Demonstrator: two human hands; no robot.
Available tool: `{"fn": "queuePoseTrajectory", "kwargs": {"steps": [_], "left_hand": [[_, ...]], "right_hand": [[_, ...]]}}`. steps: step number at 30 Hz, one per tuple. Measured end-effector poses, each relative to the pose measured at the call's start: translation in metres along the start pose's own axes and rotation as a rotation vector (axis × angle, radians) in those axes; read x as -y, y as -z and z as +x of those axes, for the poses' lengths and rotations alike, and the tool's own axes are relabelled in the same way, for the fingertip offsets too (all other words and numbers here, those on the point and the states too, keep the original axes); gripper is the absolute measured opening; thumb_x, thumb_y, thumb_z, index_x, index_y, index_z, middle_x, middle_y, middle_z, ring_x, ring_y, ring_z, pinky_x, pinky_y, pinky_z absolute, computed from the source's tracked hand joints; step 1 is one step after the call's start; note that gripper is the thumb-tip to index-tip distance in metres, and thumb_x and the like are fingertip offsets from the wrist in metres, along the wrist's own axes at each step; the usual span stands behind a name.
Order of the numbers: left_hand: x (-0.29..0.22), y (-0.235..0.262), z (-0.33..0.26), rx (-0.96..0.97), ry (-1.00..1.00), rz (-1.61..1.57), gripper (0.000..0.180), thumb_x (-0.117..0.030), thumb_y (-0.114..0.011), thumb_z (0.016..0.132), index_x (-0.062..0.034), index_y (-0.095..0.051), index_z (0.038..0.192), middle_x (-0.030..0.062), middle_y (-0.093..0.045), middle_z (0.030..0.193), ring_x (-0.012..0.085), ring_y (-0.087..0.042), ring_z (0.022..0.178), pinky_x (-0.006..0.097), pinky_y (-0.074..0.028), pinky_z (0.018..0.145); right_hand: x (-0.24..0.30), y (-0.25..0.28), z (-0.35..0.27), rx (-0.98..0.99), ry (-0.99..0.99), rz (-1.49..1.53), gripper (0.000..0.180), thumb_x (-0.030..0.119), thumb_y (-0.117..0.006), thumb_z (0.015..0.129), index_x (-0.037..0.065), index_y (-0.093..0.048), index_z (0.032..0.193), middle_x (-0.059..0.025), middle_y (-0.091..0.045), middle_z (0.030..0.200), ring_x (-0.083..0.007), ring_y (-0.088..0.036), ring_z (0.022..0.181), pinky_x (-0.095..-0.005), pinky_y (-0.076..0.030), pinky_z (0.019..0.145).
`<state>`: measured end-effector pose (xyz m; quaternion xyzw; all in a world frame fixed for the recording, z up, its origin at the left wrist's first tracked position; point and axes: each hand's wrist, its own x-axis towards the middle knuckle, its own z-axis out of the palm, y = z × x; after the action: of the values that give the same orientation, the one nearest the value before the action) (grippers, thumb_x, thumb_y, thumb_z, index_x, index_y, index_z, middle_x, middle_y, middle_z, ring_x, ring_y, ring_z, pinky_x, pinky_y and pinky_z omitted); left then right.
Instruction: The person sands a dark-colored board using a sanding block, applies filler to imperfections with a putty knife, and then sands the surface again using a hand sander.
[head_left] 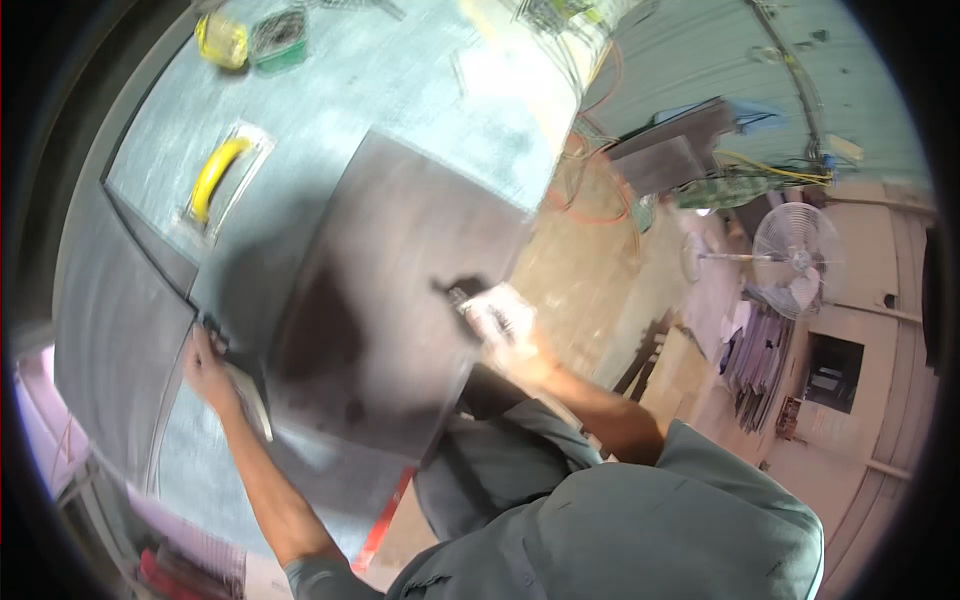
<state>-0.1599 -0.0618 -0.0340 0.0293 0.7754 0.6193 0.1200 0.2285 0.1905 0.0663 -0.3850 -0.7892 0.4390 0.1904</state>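
Observation:
A dark grey sheet [400,230] lies tilted on the pale blue work table [370,75]. Over its right part is my right hand [508,325], closed round a small dark tool [461,298] whose kind the motion blur hides. My left hand [208,372] is at the left, by the edge of another dark sheet [120,330]. Its fingers are pinched at a small dark object [216,338] that I cannot make out. A pale narrow strip [254,402] sits beside that wrist. Farther off rests a flat plate tool with a yellow handle [216,178].
At the far left of the table stand a green basket [280,42] and a yellow bundle [222,40]. A red strip [385,520] runs along the near table edge. To the right are a standing fan [797,258], stacked sheets [757,362] and orange cables [600,215] on the floor.

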Motion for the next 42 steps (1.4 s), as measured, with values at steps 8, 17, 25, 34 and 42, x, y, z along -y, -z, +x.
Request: {"fn": "queuePoseTrajectory", "kwargs": {"steps": [8,17,25,34,42], "left_hand": [[-0.11,-0.137,-0.198,0.638,0.179,-0.078,0.02,-0.015,-0.068,0.109,0.0008,-0.075,0.099,-0.0041,-0.064,0.082,0.0059,-0.055,0.076,0.026,-0.044,0.067],[-0.111,-0.229,-0.276,0.228,0.158,-0.076,0.018,-0.005,-0.062,0.109,0.0019,-0.07,0.094,0.0053,-0.071,0.084,0.0106,-0.061,0.078,0.029,-0.05,0.075],[-0.033,-0.173,-0.391,-1.075,0.43,-0.549,0.025,-0.024,-0.051,0.117,-0.0084,-0.065,0.104,0.0031,-0.068,0.094,0.0168,-0.062,0.086,0.035,-0.051,0.083],[-0.03,-0.293,-0.418,-1.324,0.523,-0.685,0.024,-0.021,-0.053,0.115,-0.0034,-0.065,0.105,0.0058,-0.068,0.096,0.0232,-0.067,0.09,0.045,-0.062,0.096],[-0.054,-0.319,-0.392,-1.41,0.429,-0.669,0.025,-0.016,-0.05,0.116,0.0019,-0.067,0.117,0.0075,-0.069,0.109,0.0234,-0.07,0.102,0.043,-0.064,0.095]], "right_hand": [[0.037,0.015,0.05,0.208,-0.396,0.643,0.016,0.012,-0.077,0.105,-0.002,-0.082,0.111,-0.0056,-0.079,0.094,-0.0109,-0.07,0.084,-0.0291,-0.059,0.076],[-0.024,0.108,0.177,0.328,0.164,0.163,0.024,0.007,-0.072,0.105,-0.002,-0.077,0.127,-0.0121,-0.079,0.124,-0.0165,-0.073,0.108,-0.03,-0.058,0.099],[-0.207,0.388,0.616,-0.204,0.276,-0.271,0.061,0.039,-0.069,0.108,-0.001,-0.062,0.153,-0.024,-0.07,0.146,-0.0336,-0.068,0.133,-0.0404,-0.049,0.115],[-0.368,0.375,0.929,0.228,0.089,-0.771,0.084,0.06,-0.054,0.11,0.0,-0.041,0.166,-0.0321,-0.065,0.146,-0.0426,-0.068,0.126,-0.0451,-0.053,0.105],[-0.41,0.32,0.989,0.029,0.79,-1.319,0.081,0.056,-0.062,0.101,0.011,-0.046,0.166,-0.0306,-0.072,0.135,-0.0487,-0.07,0.122,-0.0537,-0.055,0.104]]}}
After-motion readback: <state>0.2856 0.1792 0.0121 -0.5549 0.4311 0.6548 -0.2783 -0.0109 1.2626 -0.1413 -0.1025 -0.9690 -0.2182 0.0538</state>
